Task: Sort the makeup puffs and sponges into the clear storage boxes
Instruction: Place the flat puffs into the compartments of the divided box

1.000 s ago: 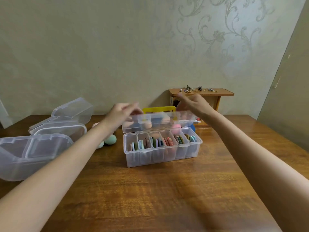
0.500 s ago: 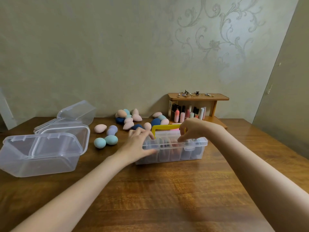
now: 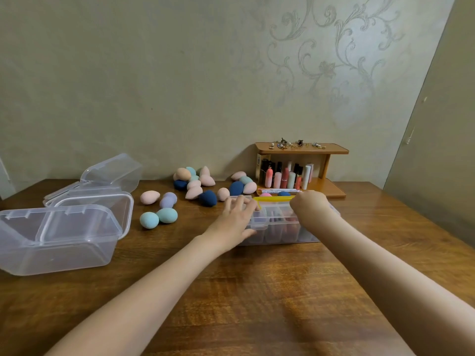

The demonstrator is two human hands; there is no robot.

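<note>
A clear divided box (image 3: 282, 233) with several flat puffs inside stands mid-table, its lid down and a yellow handle (image 3: 272, 199) along its far edge. My left hand (image 3: 236, 217) lies flat on the lid's left end, fingers spread. My right hand (image 3: 309, 205) is on the lid's right end, fingers curled down over it. Loose egg-shaped sponges lie behind and to the left: a mixed pile (image 3: 195, 182), two teal ones (image 3: 159, 217), a pink one (image 3: 149, 197) and a lilac one (image 3: 168, 199).
A large clear box (image 3: 59, 247) with its lid open stands at the left edge, a second clear box (image 3: 113, 170) behind it. A small wooden shelf (image 3: 303, 149) with lipsticks (image 3: 285, 178) and trinkets stands against the wall at the back right.
Both hands swung the divided box's lid down from raised to closed. They now rest on top of it. The view has tilted, and the sponge pile behind the box now shows.
</note>
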